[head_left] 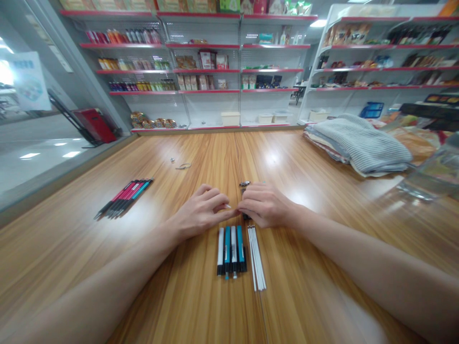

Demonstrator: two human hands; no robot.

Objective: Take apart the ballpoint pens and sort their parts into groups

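Observation:
My left hand is closed, and the end of a thin white pen refill peeks out between its fingers. Its index fingertip nearly meets the fingers of my right hand. That right hand is pinched over small black pen parts, and whatever sits in its grip is hidden. Just below both hands lie white and turquoise pen barrels in a row, with black ends. Beside them rests a bundle of several white refills with dark tips.
Assembled pink and turquoise pens lie at the left of the wooden table. A ring-shaped band is farther back. Folded striped cloth and a clear container stand at right. Stocked shelves line the back.

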